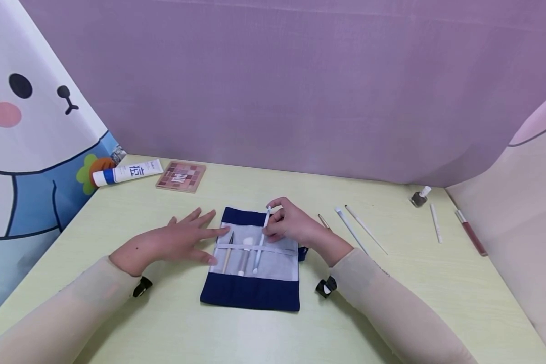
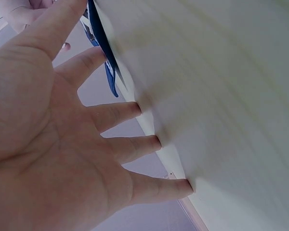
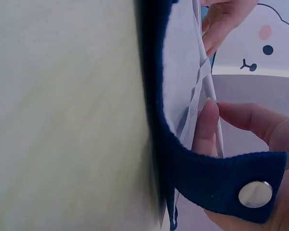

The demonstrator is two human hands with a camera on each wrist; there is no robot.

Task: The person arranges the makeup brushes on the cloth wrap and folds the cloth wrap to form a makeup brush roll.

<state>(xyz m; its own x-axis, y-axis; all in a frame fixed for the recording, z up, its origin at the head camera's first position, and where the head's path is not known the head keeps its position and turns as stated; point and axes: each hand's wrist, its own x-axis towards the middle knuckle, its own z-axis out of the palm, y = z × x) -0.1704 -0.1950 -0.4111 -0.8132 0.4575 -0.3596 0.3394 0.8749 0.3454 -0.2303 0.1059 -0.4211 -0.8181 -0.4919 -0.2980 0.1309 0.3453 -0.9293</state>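
Observation:
A navy and grey brush roll [image 1: 250, 293] lies unfolded on the table. Its elastic band [image 1: 279, 250] crosses several slim tools, among them a wooden-handled brush [image 1: 228, 257] and a wider brush with a white head [image 1: 244, 257]. My right hand [image 1: 293, 225] pinches a thin pale makeup brush [image 1: 261, 237] near its upper end; the brush's lower part passes under the band. With fingers spread, my left hand [image 1: 182, 237] rests at the roll's left edge, index fingertip on the fabric. In the right wrist view, a navy strap with a metal snap [image 3: 255, 194] partly covers my right hand.
To the right lie two thin brushes [image 1: 351, 225], a gold-coloured stick [image 1: 323, 221], a nail polish bottle [image 1: 419, 198], a white stick [image 1: 436, 223] and a lip gloss tube [image 1: 472, 233]. A white tube [image 1: 134, 172] and an eyeshadow palette [image 1: 181, 177] lie back left.

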